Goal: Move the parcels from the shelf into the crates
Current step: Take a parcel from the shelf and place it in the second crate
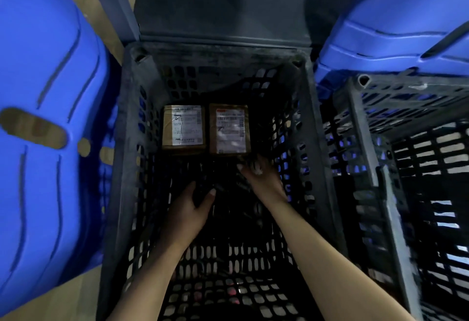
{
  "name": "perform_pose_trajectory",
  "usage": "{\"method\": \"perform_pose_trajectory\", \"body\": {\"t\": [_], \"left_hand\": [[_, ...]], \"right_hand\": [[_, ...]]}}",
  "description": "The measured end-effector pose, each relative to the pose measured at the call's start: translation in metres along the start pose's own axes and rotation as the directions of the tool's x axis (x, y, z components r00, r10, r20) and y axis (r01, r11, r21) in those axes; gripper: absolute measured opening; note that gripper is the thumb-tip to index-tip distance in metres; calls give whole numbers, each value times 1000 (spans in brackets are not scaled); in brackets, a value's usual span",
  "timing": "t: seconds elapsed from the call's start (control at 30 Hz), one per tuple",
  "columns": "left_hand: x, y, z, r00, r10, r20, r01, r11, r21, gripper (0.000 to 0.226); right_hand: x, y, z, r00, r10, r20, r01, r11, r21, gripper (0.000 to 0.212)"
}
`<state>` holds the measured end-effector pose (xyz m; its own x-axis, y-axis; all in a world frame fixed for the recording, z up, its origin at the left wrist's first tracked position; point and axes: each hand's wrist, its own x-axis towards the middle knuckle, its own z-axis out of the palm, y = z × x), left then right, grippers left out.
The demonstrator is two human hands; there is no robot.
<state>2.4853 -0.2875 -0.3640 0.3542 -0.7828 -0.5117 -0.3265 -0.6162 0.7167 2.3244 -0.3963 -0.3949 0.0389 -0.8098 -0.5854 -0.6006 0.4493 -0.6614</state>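
I look down into a dark grey perforated crate (129,143). Two brown cardboard parcels with white labels lie side by side on its floor at the far end, the left parcel (183,127) touching the right parcel (229,129). Both my hands are low inside the crate, just in front of them. Between the hands lies a black parcel (225,188), hard to make out against the dark floor. My left hand (190,206) grips its near left edge between thumb and fingers. My right hand (262,178) holds its far right end, with a small white patch showing at the fingertips.
A second grey perforated crate (380,143) stands close on the right. Blue plastic crates flank the scene at left (45,117) and upper right (393,28). A dark grey shelf surface (215,3) lies beyond the crate. Brown floor shows at the lower left.
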Motion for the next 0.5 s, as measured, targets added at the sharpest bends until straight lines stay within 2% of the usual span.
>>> {"method": "perform_pose_trajectory", "body": {"t": [0.2, 0.37, 0.5], "left_hand": [[-26, 46, -21, 998, 35, 57, -43, 988, 147, 67], [-56, 102, -55, 983, 119, 138, -146, 968, 205, 78], [-84, 161, -82, 961, 265, 80, -277, 928, 248, 79]], "right_hand": [[-58, -12, -25, 996, -84, -18, 84, 996, -13, 55], [-111, -45, -67, 988, -150, -39, 147, 987, -59, 86], [-150, -85, -108, 947, -276, -165, 265, 961, -82, 83]]}}
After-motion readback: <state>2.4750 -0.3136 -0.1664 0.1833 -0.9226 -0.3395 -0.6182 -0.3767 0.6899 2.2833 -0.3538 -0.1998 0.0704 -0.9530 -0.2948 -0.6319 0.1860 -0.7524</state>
